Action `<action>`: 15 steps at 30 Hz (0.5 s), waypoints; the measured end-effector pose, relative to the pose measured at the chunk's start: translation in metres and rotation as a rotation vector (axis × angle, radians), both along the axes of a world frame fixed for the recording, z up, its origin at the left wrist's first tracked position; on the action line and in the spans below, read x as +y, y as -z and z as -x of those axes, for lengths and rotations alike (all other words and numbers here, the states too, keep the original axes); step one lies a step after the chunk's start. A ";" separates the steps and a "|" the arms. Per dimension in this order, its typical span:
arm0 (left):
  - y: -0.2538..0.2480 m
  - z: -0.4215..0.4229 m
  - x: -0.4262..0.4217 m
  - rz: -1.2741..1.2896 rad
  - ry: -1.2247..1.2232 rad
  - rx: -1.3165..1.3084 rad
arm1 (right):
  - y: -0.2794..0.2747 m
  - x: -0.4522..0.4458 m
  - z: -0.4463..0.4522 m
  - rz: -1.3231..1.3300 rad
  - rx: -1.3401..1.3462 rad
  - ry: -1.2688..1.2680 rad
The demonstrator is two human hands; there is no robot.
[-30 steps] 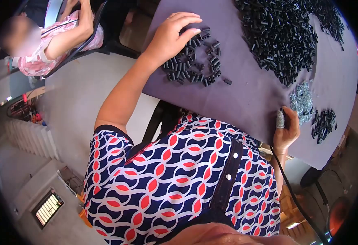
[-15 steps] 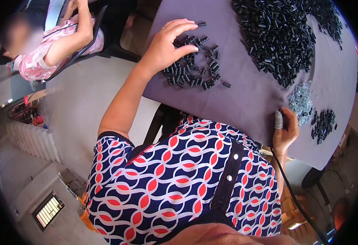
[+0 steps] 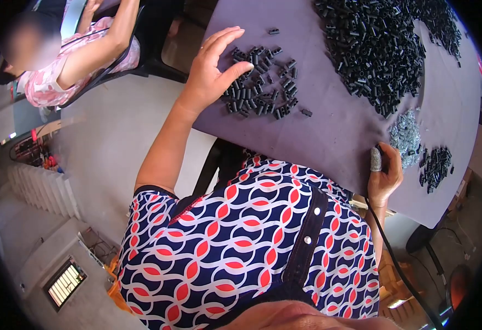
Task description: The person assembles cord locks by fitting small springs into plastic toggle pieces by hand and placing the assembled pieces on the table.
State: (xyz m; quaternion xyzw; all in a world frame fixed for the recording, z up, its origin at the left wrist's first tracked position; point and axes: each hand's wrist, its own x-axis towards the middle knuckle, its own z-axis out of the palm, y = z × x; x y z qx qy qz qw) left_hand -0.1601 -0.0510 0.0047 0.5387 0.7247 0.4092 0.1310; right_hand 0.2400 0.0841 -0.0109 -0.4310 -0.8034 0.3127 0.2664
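Over the left edge of a small pile of short black tubes (image 3: 246,100), my left hand (image 3: 210,69) is open, its thumb and fingers apart and nothing between them. One loose black tube (image 3: 274,31) lies beyond the fingertips. Close to the table's near edge, my right hand (image 3: 386,173) is closed in a pinch, with a grey wrap (image 3: 376,159) on one digit. A small dark piece shows at its fingertips, mostly hidden by them. Just beyond this hand is a heap of small clear, shiny pieces (image 3: 405,136).
A large heap of black tubes (image 3: 378,55) covers the far right of the grey-covered table (image 3: 307,137). A smaller black heap (image 3: 436,169) sits at the right. One black cable (image 3: 400,269) runs beside my right arm. Another person (image 3: 81,60) sits at the upper left.
My left hand has moved left and slightly back from the small tube pile, still open. The right hand has barely moved. The other person's arm has shifted.
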 end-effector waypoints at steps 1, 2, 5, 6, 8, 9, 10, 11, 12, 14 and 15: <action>-0.001 0.000 0.002 -0.001 0.000 0.001 | 0.000 0.000 0.000 0.009 -0.001 0.003; -0.001 0.002 0.005 -0.028 0.053 0.084 | 0.000 0.000 0.000 0.008 0.000 0.003; -0.011 -0.003 0.015 -0.063 0.157 0.286 | 0.000 -0.001 0.001 -0.020 0.007 0.004; -0.012 -0.004 0.018 -0.032 0.207 0.307 | 0.000 -0.001 0.000 -0.010 0.012 0.006; -0.009 -0.008 0.019 0.038 0.258 0.302 | 0.000 -0.001 0.000 -0.001 0.017 0.016; -0.005 -0.009 0.020 0.069 0.266 0.327 | 0.000 -0.001 0.000 -0.015 0.011 0.008; -0.003 -0.010 0.020 0.070 0.271 0.324 | -0.001 -0.001 0.001 -0.027 0.003 0.000; 0.000 -0.010 0.020 0.076 0.257 0.300 | -0.002 -0.001 0.001 -0.027 0.003 0.002; 0.002 -0.010 0.021 0.082 0.242 0.277 | -0.002 -0.001 0.001 -0.024 0.008 0.000; 0.002 -0.009 0.022 0.096 0.247 0.275 | -0.002 -0.001 0.001 -0.020 0.017 -0.002; 0.001 -0.008 0.023 0.109 0.252 0.272 | -0.003 -0.001 0.002 -0.014 0.009 -0.002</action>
